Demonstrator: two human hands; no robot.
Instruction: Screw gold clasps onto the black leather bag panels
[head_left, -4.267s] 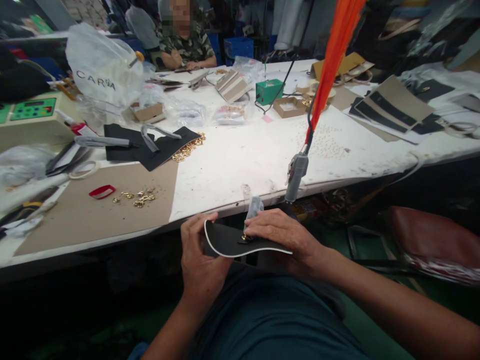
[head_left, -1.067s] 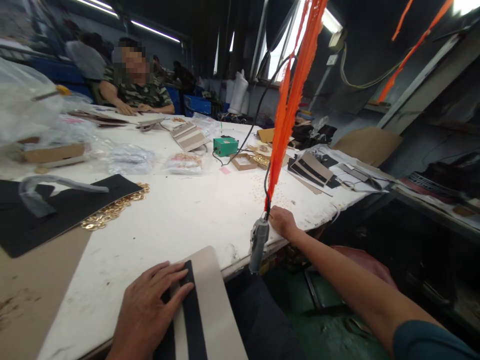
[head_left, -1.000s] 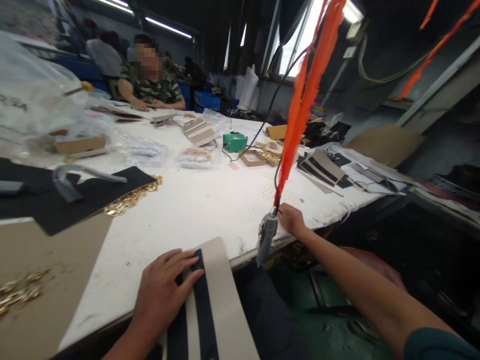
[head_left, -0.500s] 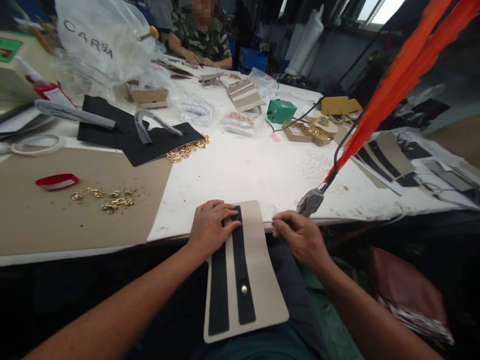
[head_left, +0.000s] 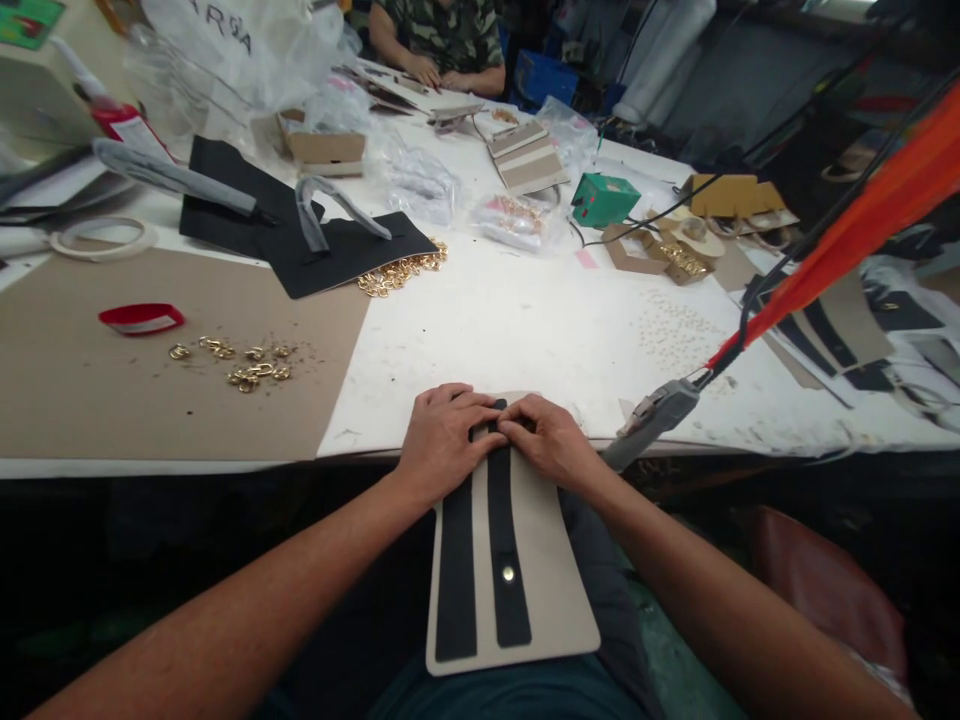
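A beige flat panel (head_left: 559,590) with two black strips lies over my lap, its far end resting on the table edge. The inner black strip (head_left: 504,510) carries a round gold stud (head_left: 508,574) near its close end. My left hand (head_left: 444,445) grips the far left part of the panel, thumb and fingertips beside the inner strip. My right hand (head_left: 551,438) is closed in a pinch at that strip's far end, its fingertips meeting my left hand's. Whatever it pinches is too small or hidden to name.
A grey handheld tool (head_left: 664,412) hangs from an orange band (head_left: 832,240) close to my right hand. Gold rings (head_left: 259,375) and a red dish (head_left: 141,319) lie on brown board at left. Black panels (head_left: 352,255) lie beyond. Another person (head_left: 442,50) sits across the table.
My right hand has moved left from beside the panel onto the inner strip's far end, meeting my left hand. The camera view has tilted downward; the panel stays under my left hand.
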